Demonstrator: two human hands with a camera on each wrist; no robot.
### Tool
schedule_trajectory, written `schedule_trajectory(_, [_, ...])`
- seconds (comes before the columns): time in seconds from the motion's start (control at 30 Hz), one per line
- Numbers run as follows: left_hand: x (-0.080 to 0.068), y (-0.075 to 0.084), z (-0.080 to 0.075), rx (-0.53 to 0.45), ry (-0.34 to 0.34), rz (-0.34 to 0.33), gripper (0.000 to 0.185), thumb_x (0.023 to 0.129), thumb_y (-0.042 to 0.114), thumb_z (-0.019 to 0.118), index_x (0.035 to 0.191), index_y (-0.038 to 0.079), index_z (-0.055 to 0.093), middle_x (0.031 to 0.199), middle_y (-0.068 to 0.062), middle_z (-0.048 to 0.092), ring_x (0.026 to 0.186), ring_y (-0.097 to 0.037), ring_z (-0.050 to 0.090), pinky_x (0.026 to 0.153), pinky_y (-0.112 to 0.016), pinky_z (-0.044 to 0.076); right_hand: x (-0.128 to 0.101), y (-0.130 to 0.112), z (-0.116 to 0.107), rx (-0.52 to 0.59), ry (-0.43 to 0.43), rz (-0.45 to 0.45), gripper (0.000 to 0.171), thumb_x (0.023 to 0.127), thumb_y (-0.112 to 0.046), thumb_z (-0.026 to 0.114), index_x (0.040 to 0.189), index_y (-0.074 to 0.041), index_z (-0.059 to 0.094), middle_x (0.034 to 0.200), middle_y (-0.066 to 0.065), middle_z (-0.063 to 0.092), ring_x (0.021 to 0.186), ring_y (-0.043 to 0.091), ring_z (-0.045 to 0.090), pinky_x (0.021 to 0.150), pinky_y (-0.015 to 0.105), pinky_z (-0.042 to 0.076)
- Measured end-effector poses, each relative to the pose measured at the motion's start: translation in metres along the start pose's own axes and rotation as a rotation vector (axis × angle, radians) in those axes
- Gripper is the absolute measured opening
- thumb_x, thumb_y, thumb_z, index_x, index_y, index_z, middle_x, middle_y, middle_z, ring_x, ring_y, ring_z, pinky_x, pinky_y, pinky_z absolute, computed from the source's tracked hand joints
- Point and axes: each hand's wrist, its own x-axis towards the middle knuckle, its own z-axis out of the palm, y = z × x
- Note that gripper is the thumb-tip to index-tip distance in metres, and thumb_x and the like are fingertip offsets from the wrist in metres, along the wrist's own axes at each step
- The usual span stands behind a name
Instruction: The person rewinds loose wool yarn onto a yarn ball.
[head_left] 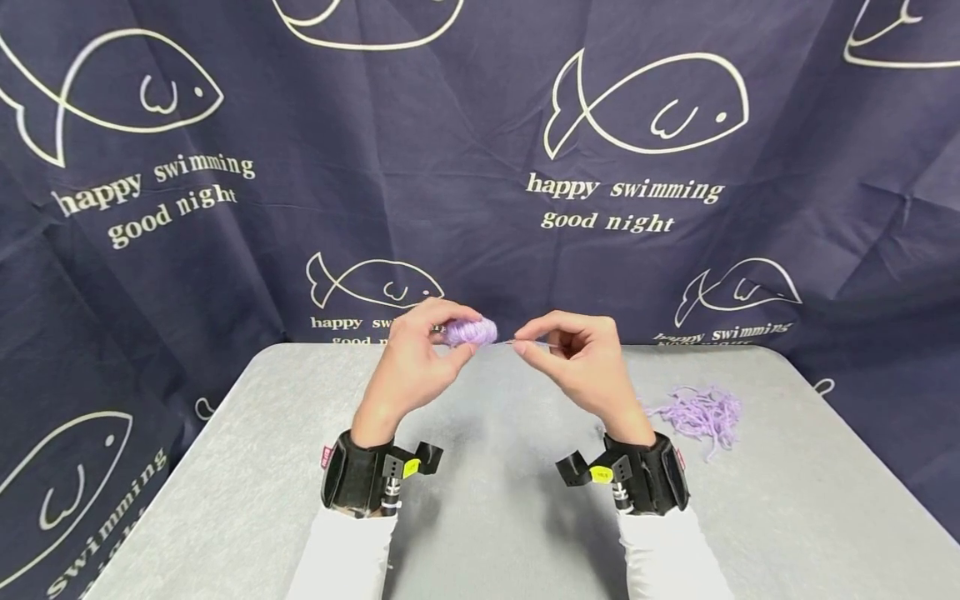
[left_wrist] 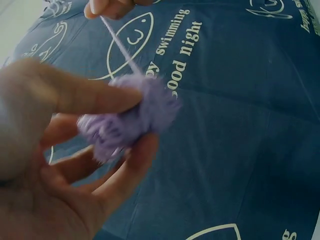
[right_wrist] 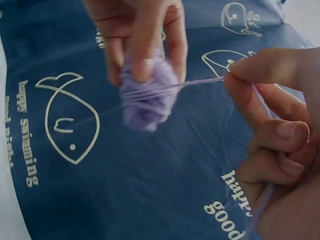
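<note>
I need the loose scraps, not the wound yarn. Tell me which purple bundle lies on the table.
The loose purple yarn scraps lie on the grey table, right of the right hand. The left hand holds the wound bundle aloft.

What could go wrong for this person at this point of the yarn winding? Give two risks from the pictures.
The left hand grips the small purple yarn bundle only with its fingertips, so a hard pull might tug it free. The strand pinched by the right hand looks thin and taut; it may slip from the fingers or snap.
</note>
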Motion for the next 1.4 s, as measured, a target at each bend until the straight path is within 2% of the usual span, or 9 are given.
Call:
schedule_trajectory(0.13, [-0.002,0.0,-0.001,0.017,-0.157,0.014,0.026,0.079,-0.005,0.078,0.102,0.005,0.075,0.099,-0.002,0.07,0.088,-0.015,0.065,0.076,-0.028,0.06,0.001,0.0,-0.006,0.091,0.069,0.066,0.008,0.084,0.001,0.08,0.09,-0.002,0.077,0.058,0.0,0.05,0.049,0.01,0.035,0.043,0.024,0.025])
schedule_trajectory(0.27, [-0.003,0.002,-0.001,-0.057,-0.297,-0.015,0.026,0.079,-0.005,0.08,0.102,0.006,0.075,0.098,0.0,0.071,0.088,-0.015,0.065,0.078,-0.027,0.06,0.002,0.002,-0.008,0.194,0.162,0.114,0.01,0.083,0.004,0.079,0.092,0.005,0.075,0.069,0.001,0.065,0.054,0.008,0.044,0.047,0.02,0.031])
schedule_trajectory(0.47, [-0.001,0.007,-0.005,-0.294,-0.455,-0.017,0.029,0.08,-0.009,0.078,0.105,0.005,0.075,0.101,-0.003,0.072,0.091,-0.02,0.066,0.082,-0.037,0.061,0.003,0.005,-0.007,0.32,0.275,0.166,0.009,0.083,0.008,0.077,0.09,0.003,0.076,0.064,-0.002,0.061,0.054,0.005,0.04,0.047,0.019,0.025])
schedule_trajectory(0.6, [-0.001,0.01,-0.008,-0.492,-0.463,0.025,0.032,0.08,-0.011,0.078,0.109,-0.001,0.072,0.107,-0.011,0.071,0.096,-0.028,0.067,0.084,-0.045,0.06,0.004,0.008,-0.007,0.345,0.292,0.197,0.01,0.083,0.005,0.078,0.092,0.002,0.077,0.065,-0.003,0.061,0.055,0.005,0.04,0.047,0.019,0.024])
schedule_trajectory(0.77, [-0.002,0.011,-0.009,-0.706,-0.316,0.069,0.034,0.076,-0.018,0.076,0.108,-0.005,0.07,0.111,-0.014,0.069,0.102,-0.028,0.067,0.087,-0.042,0.059,0.004,0.012,-0.006,0.305,0.26,0.239,0.014,0.085,0.002,0.079,0.096,0.008,0.074,0.073,0.0,0.068,0.06,0.006,0.048,0.05,0.017,0.034])
schedule_trajectory(0.97, [0.003,0.014,-0.002,-0.817,0.008,0.139,0.037,0.078,-0.014,0.076,0.108,0.008,0.073,0.109,-0.008,0.071,0.096,-0.018,0.068,0.079,-0.025,0.058,0.003,0.012,-0.002,0.222,0.17,0.262,0.017,0.085,-0.001,0.08,0.098,0.009,0.074,0.081,0.002,0.072,0.068,0.009,0.058,0.063,0.02,0.048])
schedule_trajectory(1.1, [0.007,0.014,0.004,-0.891,0.209,0.139,0.04,0.077,-0.019,0.069,0.105,0.009,0.073,0.106,-0.007,0.072,0.094,-0.019,0.069,0.079,-0.024,0.058,0.002,0.01,0.0,0.162,0.085,0.265,0.013,0.086,-0.006,0.081,0.096,0.002,0.077,0.081,0.004,0.072,0.064,0.01,0.052,0.059,0.021,0.044])
schedule_trajectory(1.3, [0.01,0.015,0.007,-1.006,0.394,0.081,0.039,0.077,-0.023,0.062,0.104,0.004,0.07,0.102,-0.011,0.071,0.088,-0.019,0.069,0.074,-0.026,0.06,0.001,0.007,0.006,0.106,-0.026,0.248,0.008,0.085,-0.003,0.08,0.092,-0.003,0.078,0.07,0.002,0.066,0.054,0.009,0.042,0.049,0.022,0.033])
schedule_trajectory(1.4, [0.011,0.015,0.007,-0.989,0.503,0.056,0.035,0.078,-0.023,0.064,0.103,0.001,0.069,0.098,-0.012,0.071,0.087,-0.02,0.069,0.075,-0.027,0.061,0.001,0.007,0.008,0.08,-0.064,0.223,0.007,0.084,-0.003,0.08,0.091,-0.006,0.079,0.06,0.001,0.056,0.051,0.01,0.035,0.045,0.023,0.026])
